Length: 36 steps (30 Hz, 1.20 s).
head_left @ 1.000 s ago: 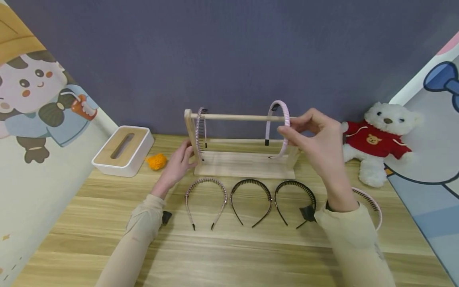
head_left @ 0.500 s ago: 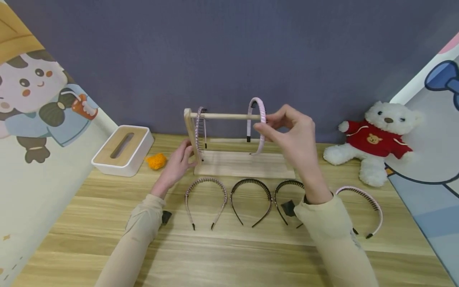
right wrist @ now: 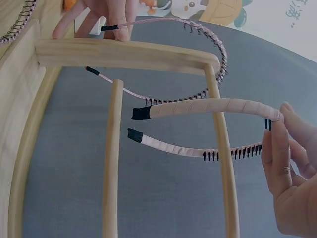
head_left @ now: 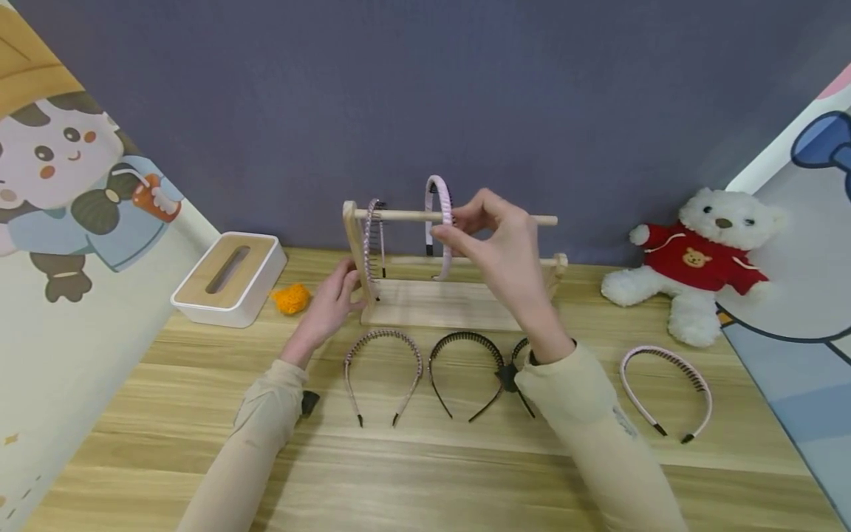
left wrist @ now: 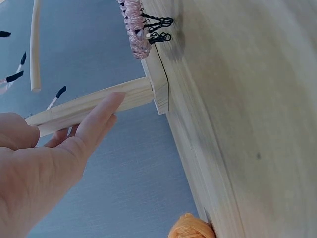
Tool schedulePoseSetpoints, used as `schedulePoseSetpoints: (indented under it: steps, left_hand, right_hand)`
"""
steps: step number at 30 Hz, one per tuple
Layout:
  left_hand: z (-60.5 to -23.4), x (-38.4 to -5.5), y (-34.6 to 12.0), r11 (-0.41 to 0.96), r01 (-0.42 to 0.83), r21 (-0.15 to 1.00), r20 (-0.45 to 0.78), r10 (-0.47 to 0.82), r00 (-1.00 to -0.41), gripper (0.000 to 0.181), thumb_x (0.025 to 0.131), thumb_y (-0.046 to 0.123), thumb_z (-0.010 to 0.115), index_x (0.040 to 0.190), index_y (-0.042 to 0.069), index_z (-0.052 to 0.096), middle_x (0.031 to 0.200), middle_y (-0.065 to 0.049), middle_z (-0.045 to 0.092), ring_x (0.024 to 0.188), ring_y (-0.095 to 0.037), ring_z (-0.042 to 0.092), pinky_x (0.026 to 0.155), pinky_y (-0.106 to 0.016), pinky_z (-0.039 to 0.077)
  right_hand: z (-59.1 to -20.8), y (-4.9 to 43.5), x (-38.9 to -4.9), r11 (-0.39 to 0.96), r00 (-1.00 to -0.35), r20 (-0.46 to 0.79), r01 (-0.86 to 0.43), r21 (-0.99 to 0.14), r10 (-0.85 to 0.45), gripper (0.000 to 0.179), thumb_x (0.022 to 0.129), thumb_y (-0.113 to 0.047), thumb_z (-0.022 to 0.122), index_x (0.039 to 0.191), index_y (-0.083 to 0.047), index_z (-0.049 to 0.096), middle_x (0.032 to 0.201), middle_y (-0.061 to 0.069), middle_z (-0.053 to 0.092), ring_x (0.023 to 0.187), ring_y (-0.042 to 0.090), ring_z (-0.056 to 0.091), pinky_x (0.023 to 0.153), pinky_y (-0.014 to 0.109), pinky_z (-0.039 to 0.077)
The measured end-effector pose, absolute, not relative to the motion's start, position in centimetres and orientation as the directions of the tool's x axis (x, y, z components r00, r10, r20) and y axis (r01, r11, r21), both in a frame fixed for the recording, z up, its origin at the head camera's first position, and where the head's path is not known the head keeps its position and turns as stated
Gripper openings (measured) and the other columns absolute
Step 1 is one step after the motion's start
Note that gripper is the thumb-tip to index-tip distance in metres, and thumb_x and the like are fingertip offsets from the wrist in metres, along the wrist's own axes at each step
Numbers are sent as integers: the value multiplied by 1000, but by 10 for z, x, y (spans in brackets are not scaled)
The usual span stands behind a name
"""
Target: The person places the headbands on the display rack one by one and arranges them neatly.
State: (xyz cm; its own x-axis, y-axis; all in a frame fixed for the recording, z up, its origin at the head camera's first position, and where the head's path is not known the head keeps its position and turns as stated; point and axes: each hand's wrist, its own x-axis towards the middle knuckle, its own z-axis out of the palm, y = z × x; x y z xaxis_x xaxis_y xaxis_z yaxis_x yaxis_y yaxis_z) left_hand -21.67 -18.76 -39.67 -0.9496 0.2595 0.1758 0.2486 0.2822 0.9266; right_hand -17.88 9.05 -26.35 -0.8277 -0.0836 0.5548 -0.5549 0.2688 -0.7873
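Observation:
My right hand [head_left: 500, 251] pinches a pale pink headband [head_left: 439, 222] between thumb and fingers. This headband loops over the upper rod of a wooden headband stand [head_left: 452, 304], its black-tipped ends hanging down, as the right wrist view shows. With thumb and fingers on either side, my left hand [left wrist: 54, 163] holds the stand's left upright [left wrist: 94, 104]. A twisted pink headband with black teeth [right wrist: 224, 54] hangs on the same rod, close to that upright.
On the table before the stand lie a pink headband [head_left: 382, 335], a black headband [head_left: 465, 337], a partly hidden black bow headband [head_left: 507, 378] and a pale pink headband [head_left: 706, 395]. A tissue box [head_left: 229, 281] and orange bundle [head_left: 290, 299] stand left, a teddy bear [head_left: 694, 258] right.
My right hand has slid the pale pink headband leftward along the upper rod, from near its right end to around the middle. My left hand has stayed on the upright.

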Motion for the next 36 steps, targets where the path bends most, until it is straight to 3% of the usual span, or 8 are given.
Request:
schedulePoseSetpoints:
  steps: [20,27,36]
  left_hand:
    - [-396,-217,-186,261,250,932,176,275,-945,46,120,16,28,160,-5,33,158,-32,41,145,-52,44,104,-61,58]
    - [-397,-217,-188,279,255,926,178,275,-945,46,120,18,28,160,-4,34,158,-30,42,145,-51,46,103,-56,60]
    - [-399,-218,-189,283,243,928,165,274,-948,47,120,19,28,160,-3,34,160,-29,41,146,-50,44,105,-55,60]
  right_hand:
    - [-281,57,-196,343,-819,552,-570,-746,-160,23,89,-15,90,96,-3,72,87,5,75,77,14,71,65,28,65]
    - [-286,50,-199,389,-824,543,-559,-732,-163,26,87,-17,92,93,-3,71,85,5,76,76,16,72,66,30,64]
    - [-289,46,-200,445,-821,548,-556,-702,-160,34,85,-20,94,102,-2,70,90,7,74,79,19,71,70,31,65]
